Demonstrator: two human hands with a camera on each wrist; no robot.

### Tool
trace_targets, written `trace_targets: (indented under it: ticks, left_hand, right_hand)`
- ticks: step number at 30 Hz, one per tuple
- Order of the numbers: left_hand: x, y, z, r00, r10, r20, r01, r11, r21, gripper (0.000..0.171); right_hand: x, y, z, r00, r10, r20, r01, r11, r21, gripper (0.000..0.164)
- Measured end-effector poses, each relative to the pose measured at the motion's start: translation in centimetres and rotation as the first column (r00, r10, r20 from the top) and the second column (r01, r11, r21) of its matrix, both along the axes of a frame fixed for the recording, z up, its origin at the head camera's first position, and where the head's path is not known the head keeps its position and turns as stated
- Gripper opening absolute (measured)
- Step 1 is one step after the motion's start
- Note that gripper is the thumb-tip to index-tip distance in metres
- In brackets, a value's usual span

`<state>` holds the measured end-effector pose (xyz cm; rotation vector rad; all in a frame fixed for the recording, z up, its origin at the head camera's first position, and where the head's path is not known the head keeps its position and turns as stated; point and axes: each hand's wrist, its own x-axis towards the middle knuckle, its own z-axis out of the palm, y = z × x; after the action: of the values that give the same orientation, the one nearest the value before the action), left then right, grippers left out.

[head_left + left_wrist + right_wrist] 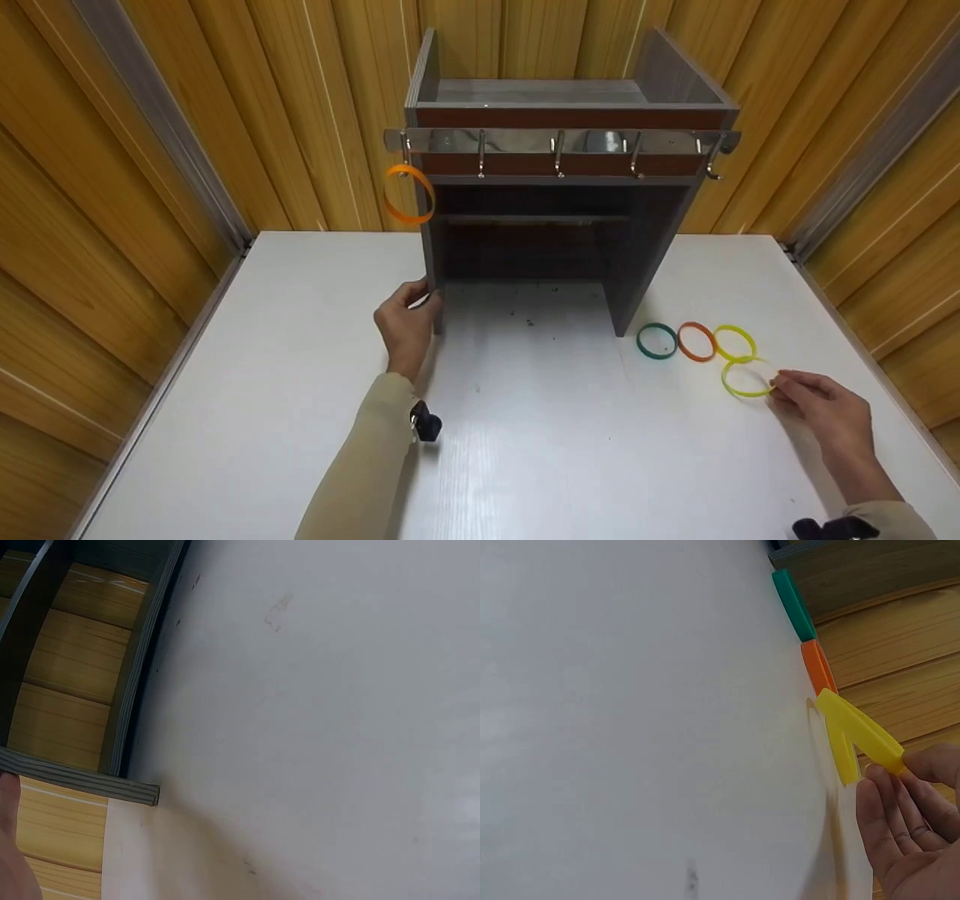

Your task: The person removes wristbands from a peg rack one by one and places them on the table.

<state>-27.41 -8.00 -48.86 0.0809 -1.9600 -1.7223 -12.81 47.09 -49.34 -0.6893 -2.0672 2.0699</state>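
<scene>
In the head view my left hand [405, 322] grips the front edge of the left side panel [429, 247] of a grey shelf unit, low near the table. In the left wrist view only part of that hand [13, 855] shows beside the panel. At the right, my right hand [829, 412] pinches a yellow wristband [748, 394] by its near edge between thumb and fingers. The right wrist view shows this band [866, 733] tilted, its far end at a second yellow wristband [841, 750] on the table. An orange-red band [697, 359] and a green band [657, 357] lie in line beside them.
Across the shelf front runs a metal rail [517, 142] with several hooks. An orange wristband [432, 199] hangs from the leftmost hook. The unit stands on a white table [525, 450], with wood-patterned walls [300, 112] behind and at both sides.
</scene>
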Motion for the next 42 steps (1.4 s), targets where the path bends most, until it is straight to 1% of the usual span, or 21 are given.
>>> trace_targets:
  ticks: [3,11,20,24,26,29,32,34,36,40,41,42]
  left_hand:
    - [0.0,0.0,0.0,1.0,0.001,-0.001,-0.001,1.0,-0.004,0.022]
    - [-0.1,-0.2,-0.2,0.999,0.003,-0.034,-0.004,1.0,-0.029,0.019]
    - [-0.2,-0.1,-0.2,1.0,-0.002,-0.029,0.002,1.0,-0.021,0.019]
    - [-0.2,-0.1,-0.1,0.999,0.003,-0.032,-0.004,1.0,-0.026,0.019]
    - [-0.2,-0.1,-0.1,0.999,0.004,-0.036,-0.005,1.0,-0.024,0.019]
    - [-0.2,-0.1,0.0,0.999,0.002,-0.041,-0.003,1.0,-0.02,0.019]
    - [-0.1,-0.1,0.0,0.999,0.001,-0.042,-0.002,1.0,-0.019,0.019]
    - [-0.1,-0.2,-0.1,0.999,-0.001,-0.041,0.0,1.0,-0.02,0.019]
    - [0.0,-0.1,-0.1,0.999,-0.011,-0.044,0.011,1.0,-0.008,0.019]
    - [0.0,-0.1,-0.2,0.998,-0.029,-0.053,0.03,0.999,0.013,0.019]
    - [0.0,-0.1,-0.3,0.998,-0.032,-0.056,0.033,0.999,0.017,0.019]
    - [0.0,-0.1,-0.3,0.998,-0.03,-0.058,0.031,0.999,0.015,0.019]
  right_hand:
    - [0.0,0.3,-0.2,1.0,-0.001,0.015,0.001,1.0,0.003,0.01]
    - [0.0,0.9,-0.3,1.0,0.009,0.005,-0.009,1.0,-0.016,0.007]
    - [-0.5,1.6,-0.3,0.995,-0.026,0.091,0.023,0.999,0.038,0.007]
    - [-0.6,1.8,-0.2,0.993,-0.024,0.112,0.018,0.998,0.053,0.007]
    - [-0.7,1.8,-0.2,0.993,-0.017,0.119,0.008,0.997,0.075,0.011]
    - [-0.8,1.7,-0.2,0.992,-0.003,0.127,-0.016,0.989,0.148,0.02]
    - [-0.8,1.5,-0.3,0.991,0.001,0.136,-0.035,0.969,0.244,0.032]
    - [-0.8,1.4,-0.3,0.991,0.0,0.137,-0.039,0.957,0.287,0.036]
    - [-0.7,1.4,-0.3,0.992,-0.012,0.128,-0.025,0.959,0.281,0.033]
    - [-0.6,1.2,-0.3,0.994,-0.025,0.109,-0.008,0.955,0.296,0.018]
    - [-0.6,1.2,-0.3,0.994,-0.028,0.105,-0.005,0.952,0.307,0.018]
    - [-0.5,1.0,-0.2,0.994,-0.025,0.105,-0.012,0.939,0.342,0.02]
